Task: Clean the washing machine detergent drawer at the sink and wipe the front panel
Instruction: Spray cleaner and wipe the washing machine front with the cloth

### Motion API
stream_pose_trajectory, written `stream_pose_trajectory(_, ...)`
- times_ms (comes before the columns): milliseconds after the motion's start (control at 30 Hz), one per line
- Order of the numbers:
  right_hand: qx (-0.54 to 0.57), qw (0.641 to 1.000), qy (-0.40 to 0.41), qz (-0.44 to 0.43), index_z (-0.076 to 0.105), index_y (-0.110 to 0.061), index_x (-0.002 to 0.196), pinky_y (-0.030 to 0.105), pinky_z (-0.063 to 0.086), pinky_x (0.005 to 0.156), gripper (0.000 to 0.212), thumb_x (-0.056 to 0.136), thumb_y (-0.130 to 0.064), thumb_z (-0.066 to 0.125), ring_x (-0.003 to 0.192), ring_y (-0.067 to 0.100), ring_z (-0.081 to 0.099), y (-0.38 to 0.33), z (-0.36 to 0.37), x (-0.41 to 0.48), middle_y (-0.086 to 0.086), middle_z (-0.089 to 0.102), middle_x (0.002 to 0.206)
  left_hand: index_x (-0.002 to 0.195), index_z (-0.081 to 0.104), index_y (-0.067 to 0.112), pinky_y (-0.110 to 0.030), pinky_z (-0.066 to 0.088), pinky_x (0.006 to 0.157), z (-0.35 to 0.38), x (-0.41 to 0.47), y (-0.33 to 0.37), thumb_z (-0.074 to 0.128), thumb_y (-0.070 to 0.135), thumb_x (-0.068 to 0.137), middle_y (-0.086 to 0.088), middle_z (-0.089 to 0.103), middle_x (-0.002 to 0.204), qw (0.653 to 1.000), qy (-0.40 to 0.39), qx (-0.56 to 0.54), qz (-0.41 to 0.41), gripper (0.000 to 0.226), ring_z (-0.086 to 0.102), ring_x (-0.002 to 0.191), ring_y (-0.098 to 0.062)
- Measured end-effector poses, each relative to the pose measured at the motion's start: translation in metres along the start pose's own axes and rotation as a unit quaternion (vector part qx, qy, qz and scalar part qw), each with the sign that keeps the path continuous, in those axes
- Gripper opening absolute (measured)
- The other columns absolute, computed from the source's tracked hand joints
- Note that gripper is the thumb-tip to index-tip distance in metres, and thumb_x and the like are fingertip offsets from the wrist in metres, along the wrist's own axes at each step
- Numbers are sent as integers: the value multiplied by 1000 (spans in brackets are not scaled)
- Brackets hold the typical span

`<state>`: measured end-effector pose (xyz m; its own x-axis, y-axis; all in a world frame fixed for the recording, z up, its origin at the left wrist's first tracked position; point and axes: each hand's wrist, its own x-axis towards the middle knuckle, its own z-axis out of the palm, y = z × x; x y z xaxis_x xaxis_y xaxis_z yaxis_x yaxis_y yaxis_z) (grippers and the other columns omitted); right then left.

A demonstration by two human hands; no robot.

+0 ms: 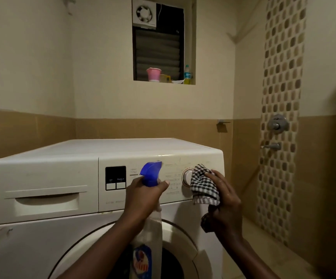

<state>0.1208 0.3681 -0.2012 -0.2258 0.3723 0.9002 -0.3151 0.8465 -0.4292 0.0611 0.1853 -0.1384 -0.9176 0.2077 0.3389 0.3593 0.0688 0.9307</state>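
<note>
The detergent drawer (pixel 44 200) sits pushed in at the upper left of the washing machine (pixel 102 150), well to the left of both sets of fingers, its long axis level and its recessed handle facing the person. Right of it runs the front panel (pixel 115 200), with one dark display (pixel 115 177) just left of the left hand's fingers and one round dial (pixel 186 178) between the two hands. The left hand (pixel 143 196) has its fingers wrapped round the neck of a single spray bottle (pixel 150 174), which stands upright, blue trigger head on top and nozzle aimed at the panel. The right hand (pixel 225 196) grips one checked cloth (pixel 202 184), fingertips pressing it against the panel beside the dial, the loose end bunched under the palm. Below the hands curves the round door (pixel 183 238). The room is tiled, cream above and brown below. Above the fingers a wall niche holds three containers: a pink cup (pixel 153 74), a yellow mug (pixel 165 78) and a bottle (pixel 187 74), under one exhaust fan (pixel 144 13). To the right, a mosaic strip (pixel 281 77) carries a shower valve (pixel 277 123) and a spout (pixel 271 146).
</note>
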Motion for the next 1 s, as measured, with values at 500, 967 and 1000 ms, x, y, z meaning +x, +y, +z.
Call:
stream_pose_trajectory(500, 64, 980, 168, 80, 60, -12, 125, 31, 50, 92, 49, 81, 10, 55, 108, 18, 61, -14, -14, 64, 3, 67, 117, 112, 55, 11, -41, 60, 75, 16, -11, -10, 77, 27, 80, -8, 66, 101, 994, -60, 43, -86, 42, 65, 82, -19)
stream_pose_trajectory(967, 43, 996, -54, -54, 54, -12, 133, 37, 41, 108, 51, 84, -23, 52, 129, 23, 47, -41, 68, 70, 10, 54, 137, 110, 49, 17, -36, 52, 83, -6, -29, -33, 77, 33, 79, 3, 56, 96, 992, -36, 8, -123, 45, 57, 88, -15)
stream_pose_trajectory(1000, 10, 993, -90, -79, 52, -12, 135, 41, 39, 110, 51, 85, -22, 54, 132, 25, 44, -41, 78, 64, 11, 52, 139, 108, 46, 19, -39, 51, 87, -8, -29, -31, 77, 32, 79, 6, 53, 91, 992, -28, 0, -123, 45, 56, 88, -16)
